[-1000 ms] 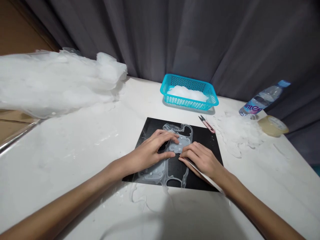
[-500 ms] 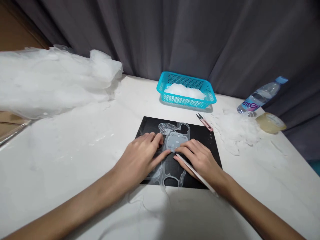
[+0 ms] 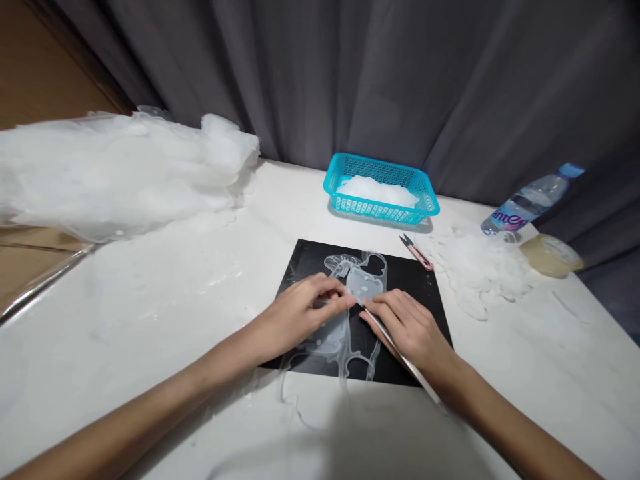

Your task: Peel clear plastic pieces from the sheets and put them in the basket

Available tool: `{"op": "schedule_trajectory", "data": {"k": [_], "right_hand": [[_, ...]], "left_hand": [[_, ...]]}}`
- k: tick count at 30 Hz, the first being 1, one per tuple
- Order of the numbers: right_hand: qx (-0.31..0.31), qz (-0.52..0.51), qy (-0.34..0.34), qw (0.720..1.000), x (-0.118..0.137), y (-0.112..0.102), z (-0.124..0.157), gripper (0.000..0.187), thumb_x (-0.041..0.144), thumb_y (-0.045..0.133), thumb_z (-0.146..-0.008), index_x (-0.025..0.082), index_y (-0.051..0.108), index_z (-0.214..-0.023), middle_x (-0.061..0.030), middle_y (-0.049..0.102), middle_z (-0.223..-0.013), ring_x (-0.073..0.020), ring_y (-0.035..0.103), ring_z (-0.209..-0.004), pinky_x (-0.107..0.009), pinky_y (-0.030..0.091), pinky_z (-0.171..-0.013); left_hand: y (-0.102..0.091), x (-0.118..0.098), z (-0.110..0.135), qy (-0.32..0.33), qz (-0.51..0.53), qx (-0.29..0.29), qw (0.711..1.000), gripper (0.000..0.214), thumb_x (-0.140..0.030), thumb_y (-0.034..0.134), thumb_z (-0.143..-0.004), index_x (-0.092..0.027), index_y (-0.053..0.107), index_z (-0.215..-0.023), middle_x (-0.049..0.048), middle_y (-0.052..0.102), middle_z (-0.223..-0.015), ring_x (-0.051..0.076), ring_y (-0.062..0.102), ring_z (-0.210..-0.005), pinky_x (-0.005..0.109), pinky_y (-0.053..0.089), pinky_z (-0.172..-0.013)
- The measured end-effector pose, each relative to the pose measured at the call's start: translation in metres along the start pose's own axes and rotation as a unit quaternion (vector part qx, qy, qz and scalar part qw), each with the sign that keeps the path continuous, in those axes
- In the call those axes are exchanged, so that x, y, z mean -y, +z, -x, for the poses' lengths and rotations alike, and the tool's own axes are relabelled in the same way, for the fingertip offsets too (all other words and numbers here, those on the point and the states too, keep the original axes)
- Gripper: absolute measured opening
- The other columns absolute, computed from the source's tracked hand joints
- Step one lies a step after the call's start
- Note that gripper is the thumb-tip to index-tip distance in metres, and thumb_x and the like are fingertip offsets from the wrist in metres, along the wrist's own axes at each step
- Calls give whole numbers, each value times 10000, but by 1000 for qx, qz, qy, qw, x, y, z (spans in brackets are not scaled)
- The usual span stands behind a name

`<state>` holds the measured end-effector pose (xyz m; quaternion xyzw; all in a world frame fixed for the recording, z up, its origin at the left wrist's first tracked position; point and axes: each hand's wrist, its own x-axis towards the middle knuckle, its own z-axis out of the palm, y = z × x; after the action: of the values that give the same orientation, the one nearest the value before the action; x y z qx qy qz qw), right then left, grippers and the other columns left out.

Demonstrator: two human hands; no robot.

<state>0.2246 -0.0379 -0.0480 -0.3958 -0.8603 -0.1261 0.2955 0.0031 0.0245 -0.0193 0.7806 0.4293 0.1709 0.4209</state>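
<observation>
A translucent, rubbery moulded sheet (image 3: 364, 283) with rounded panels and thin looping edges lies on a black mat (image 3: 413, 277). My left hand (image 3: 305, 310) is closed at the sheet's middle, thumb and fingers pinching its edge near the rounded panel. Beside it, my right hand (image 3: 413, 327) grips a slim white stick-like tool (image 3: 425, 383), its tip at the panel's lower edge close to my left thumb. The tool's exact kind cannot be made out. Part of the sheet is hidden under my left hand. Pink-handled thread snips (image 3: 419, 255) rest at the mat's upper right edge.
Behind the mat stands a blue basket (image 3: 385, 213) with whitish pieces inside. Clear scraps (image 3: 475, 267) lie to the right, near a water bottle (image 3: 533, 203) and a tape roll (image 3: 553, 255). A big translucent heap (image 3: 115, 177) occupies the left, beside cardboard (image 3: 40, 257).
The whole view has shifted slightly, so things appear lower and further right. My left fingers have curled in and come nearer my right hand, showing more of the sheet's lower left panel.
</observation>
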Motion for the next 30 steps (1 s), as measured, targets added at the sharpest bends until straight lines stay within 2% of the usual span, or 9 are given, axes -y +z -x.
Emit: {"op": "schedule_trajectory", "data": {"k": [3, 6, 13, 16, 22, 27, 30], "right_hand": [[-1, -27, 23, 999, 2, -2, -1, 54, 153, 588, -1031, 166, 625, -1069, -80, 712, -885, -201, 669, -779, -336, 554, -735], [4, -46, 35, 998, 5, -1, -1, 62, 134, 561, -1036, 167, 613, -1045, -83, 707, -885, -202, 668, -791, -338, 564, -735], [13, -36, 44, 998, 8, 2, 1, 65, 133, 556, -1037, 153, 602, -996, -78, 677, -838, -209, 651, -769, -339, 554, -716], [25, -54, 56, 997, 8, 1, 0, 75, 142, 542, -1047, 144, 600, -1000, -81, 673, -847, -213, 663, -801, -342, 561, -746], [25, -67, 65, 995, 8, -1, -2, 101, 169, 502, -1070, 164, 576, -1001, -80, 677, -859, -203, 659, -796, -337, 567, -734], [43, -101, 71, 991, 7, 3, -1, 102, 183, 473, -1077, 169, 553, -1014, -76, 660, -884, -214, 668, -818, -345, 576, -727], [48, -134, 102, 984, 4, 6, -1, 116, 203, 443, -1088, 174, 545, -1043, -78, 647, -914, -212, 678, -834, -338, 579, -728]], "left_hand": [[8, -2, -2, 11, 77, -29, 997, 292, -509, 662, -940, -221, 709, -944, 2, 709, -934, 196, 624, -885, 292, 435, -782], [15, -4, -1, -6, 117, -34, 993, 265, -471, 683, -930, -207, 693, -914, -9, 715, -859, 180, 616, -802, 283, 426, -741], [18, -6, 2, -36, 45, -20, 998, 336, -479, 608, -957, -191, 737, -841, -3, 687, -763, 172, 568, -697, 277, 373, -658], [21, -6, 1, -43, 36, -32, 998, 323, -473, 612, -932, -188, 715, -820, -5, 659, -740, 175, 552, -690, 273, 370, -644], [26, -6, 0, -32, 75, -47, 996, 187, -333, 602, -857, -189, 620, -740, -27, 579, -701, 155, 504, -679, 264, 355, -644], [24, -8, -5, -46, 6, -61, 997, 156, -301, 632, -787, -198, 568, -688, -49, 511, -650, 141, 433, -645, 264, 289, -602], [23, -9, -7, -56, -7, -65, 996, 178, -301, 628, -773, -202, 534, -659, -56, 460, -624, 138, 400, -634, 263, 274, -589]]}}
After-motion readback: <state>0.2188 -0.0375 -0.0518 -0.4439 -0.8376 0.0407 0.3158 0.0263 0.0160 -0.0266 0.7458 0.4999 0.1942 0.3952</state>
